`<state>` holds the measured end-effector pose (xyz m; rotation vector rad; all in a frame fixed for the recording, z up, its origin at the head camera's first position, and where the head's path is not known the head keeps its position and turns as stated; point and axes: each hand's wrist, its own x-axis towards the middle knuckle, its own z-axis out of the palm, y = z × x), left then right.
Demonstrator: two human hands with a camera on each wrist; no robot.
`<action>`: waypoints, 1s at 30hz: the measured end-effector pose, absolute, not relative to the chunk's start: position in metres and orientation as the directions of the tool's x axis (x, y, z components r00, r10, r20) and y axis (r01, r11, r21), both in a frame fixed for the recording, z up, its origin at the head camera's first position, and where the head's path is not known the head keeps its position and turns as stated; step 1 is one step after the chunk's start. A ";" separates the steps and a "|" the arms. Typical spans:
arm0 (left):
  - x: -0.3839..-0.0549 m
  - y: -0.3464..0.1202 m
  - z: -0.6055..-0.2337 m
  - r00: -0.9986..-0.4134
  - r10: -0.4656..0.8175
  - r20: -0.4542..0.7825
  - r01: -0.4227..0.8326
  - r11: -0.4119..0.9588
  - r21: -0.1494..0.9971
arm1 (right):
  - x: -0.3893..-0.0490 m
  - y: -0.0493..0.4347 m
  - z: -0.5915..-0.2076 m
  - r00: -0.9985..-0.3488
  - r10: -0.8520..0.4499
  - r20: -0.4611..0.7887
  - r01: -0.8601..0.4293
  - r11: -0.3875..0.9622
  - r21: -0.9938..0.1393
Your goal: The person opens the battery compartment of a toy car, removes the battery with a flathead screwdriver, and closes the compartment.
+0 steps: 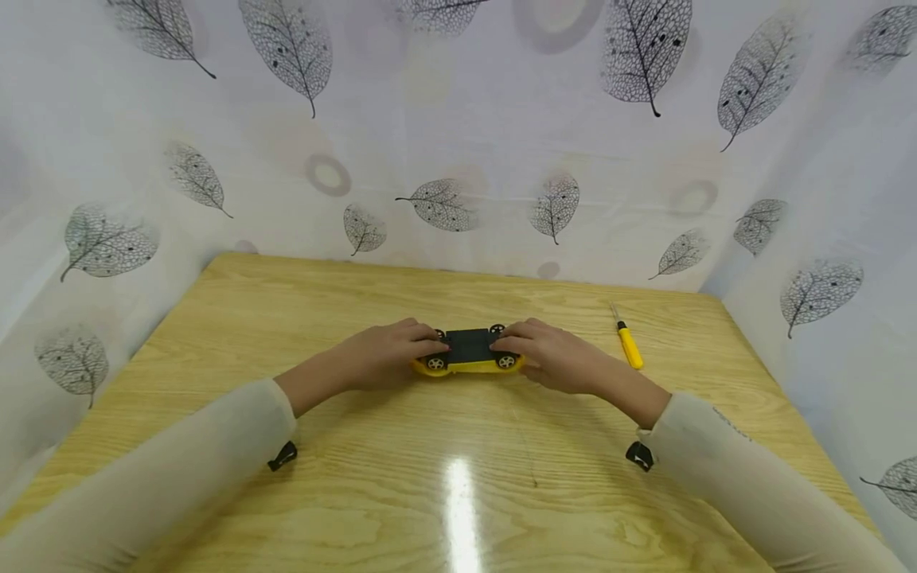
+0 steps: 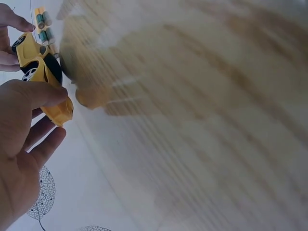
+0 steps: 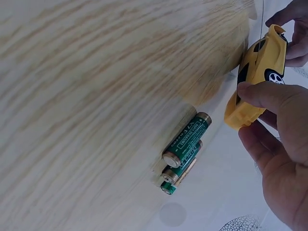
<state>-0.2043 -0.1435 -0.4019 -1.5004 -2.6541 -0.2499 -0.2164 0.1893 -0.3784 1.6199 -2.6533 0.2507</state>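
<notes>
A yellow toy car [image 1: 469, 350] is turned upside down, its black underside and wheels facing up in the head view. My left hand [image 1: 390, 354] grips one end, with the thumb along the car's side in the left wrist view. At the other end my right hand [image 1: 555, 354] holds the car between thumb and fingers. The yellow body [image 3: 269, 57] shows side-on in the right wrist view. Green batteries [image 3: 187, 139] lie on the table near the right hand; the head view does not show them.
A screwdriver [image 1: 630, 346] with a yellow handle lies right of the right hand. The wooden table [image 1: 358, 501] ends at a leaf-patterned cloth [image 1: 458, 135] behind and at both sides. Small black pieces [image 1: 282, 456] show at the cuffs.
</notes>
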 end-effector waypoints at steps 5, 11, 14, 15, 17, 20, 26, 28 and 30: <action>-0.205 -0.144 -0.402 -0.525 0.830 0.188 0.849 0.496 0.181 | -0.216 0.192 -0.381 -0.489 -0.866 0.102 -0.866 0.468 -0.177; -0.205 -0.144 -0.400 -0.560 0.813 0.159 0.820 0.515 0.249 | -0.213 0.193 -0.381 -0.514 -0.855 0.068 -0.843 0.489 -0.225; -0.205 -0.145 -0.399 -0.569 0.810 0.146 0.808 0.516 0.285 | -0.212 0.194 -0.379 -0.527 -0.848 0.058 -0.824 0.494 -0.279; -0.205 -0.146 -0.399 -0.571 0.809 0.141 0.803 0.516 0.298 | -0.211 0.194 -0.378 -0.532 -0.845 0.053 -0.816 0.495 -0.300; -0.205 -0.147 -0.398 -0.582 0.804 0.123 0.787 0.519 0.333 | -0.211 0.194 -0.377 -0.538 -0.842 0.038 -0.800 0.496 -0.337; -0.205 -0.149 -0.397 -0.597 0.796 0.098 0.761 0.523 0.384 | -0.212 0.194 -0.376 -0.541 -0.841 0.019 -0.781 0.494 -0.382; -0.206 -0.151 -0.394 -0.620 0.780 0.085 0.701 0.502 0.506 | -0.217 0.194 -0.373 -0.544 -0.839 0.032 -0.749 0.468 -0.469; -0.206 -0.152 -0.394 -0.628 0.773 0.093 0.679 0.486 0.550 | -0.219 0.194 -0.373 -0.560 -0.828 0.028 -0.710 0.462 -0.532; -0.207 -0.153 -0.394 -0.642 0.761 0.091 0.648 0.475 0.595 | -0.221 0.195 -0.373 -0.586 -0.811 0.008 -0.648 0.462 -0.606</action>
